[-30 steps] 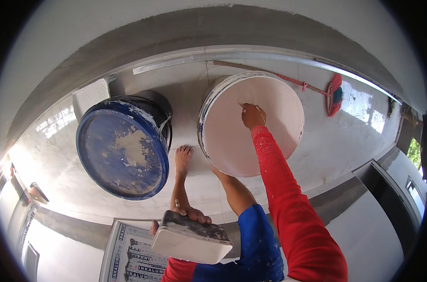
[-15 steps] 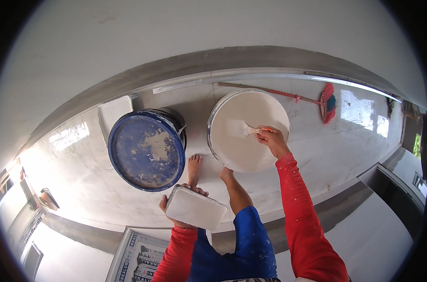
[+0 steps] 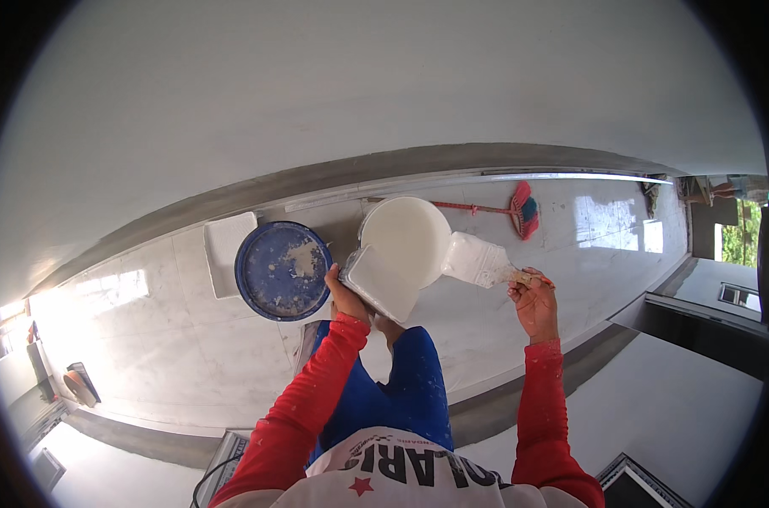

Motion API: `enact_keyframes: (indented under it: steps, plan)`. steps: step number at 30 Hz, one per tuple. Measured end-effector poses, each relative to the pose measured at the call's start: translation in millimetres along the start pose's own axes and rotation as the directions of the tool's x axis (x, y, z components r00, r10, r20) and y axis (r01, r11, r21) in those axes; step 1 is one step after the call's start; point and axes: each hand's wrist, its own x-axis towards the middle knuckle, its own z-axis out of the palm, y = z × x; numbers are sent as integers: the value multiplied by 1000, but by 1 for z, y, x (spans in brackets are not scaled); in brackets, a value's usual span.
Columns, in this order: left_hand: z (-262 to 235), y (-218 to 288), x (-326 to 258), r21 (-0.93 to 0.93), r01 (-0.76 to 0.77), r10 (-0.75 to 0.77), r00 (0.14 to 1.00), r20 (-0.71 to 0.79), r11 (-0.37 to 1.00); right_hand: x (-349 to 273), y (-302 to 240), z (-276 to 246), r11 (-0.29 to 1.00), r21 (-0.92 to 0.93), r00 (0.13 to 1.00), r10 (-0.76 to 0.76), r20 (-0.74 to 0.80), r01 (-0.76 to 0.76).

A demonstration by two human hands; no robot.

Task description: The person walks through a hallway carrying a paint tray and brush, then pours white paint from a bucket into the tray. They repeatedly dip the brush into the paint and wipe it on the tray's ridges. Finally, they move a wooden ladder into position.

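My left hand (image 3: 347, 294) grips the edge of a rectangular white tub (image 3: 383, 279), its fingers partly hidden under it. The tub is tilted and covers the near left part of a big round bucket (image 3: 414, 229) holding smooth cream-white compound. Out to the right, my right hand (image 3: 533, 300) is closed around the handle of a broad putty knife (image 3: 478, 258). Its wide blade is thickly coated white and points left, at the bucket's right rim in the picture; whether it touches cannot be told.
Left of the bucket stands another with a stained blue lid (image 3: 274, 275), beside a white tray (image 3: 222, 254). A red and teal broom (image 3: 524, 212) lies behind on the tiled floor (image 3: 190, 339), near a long metal strip (image 3: 571, 177). A wall (image 3: 384, 85) rises beyond.
My right hand has lifted the putty knife out of the bucket and moved right, blade now white-coated. My left hand has brought the tub forward over the bucket's edge. The view has risen.
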Motion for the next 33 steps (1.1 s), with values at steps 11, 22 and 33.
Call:
enact_keyframes:
  steps: [11, 22, 33]
  plan:
    - [146, 15, -143, -181, 14, 34, 965, 260, 983, -136, -130, 184, 581, -700, 893, -407, 192, 415]
    - [173, 38, -175, -361, -196, 295, 925, 241, 912, -179, -106, 259, -29, -742, 643, -478, 598, 669]
    - [188, 56, -183, -404, -242, 364, 895, 258, 882, -195, -113, 280, -103, -718, 601, -473, 644, 688]
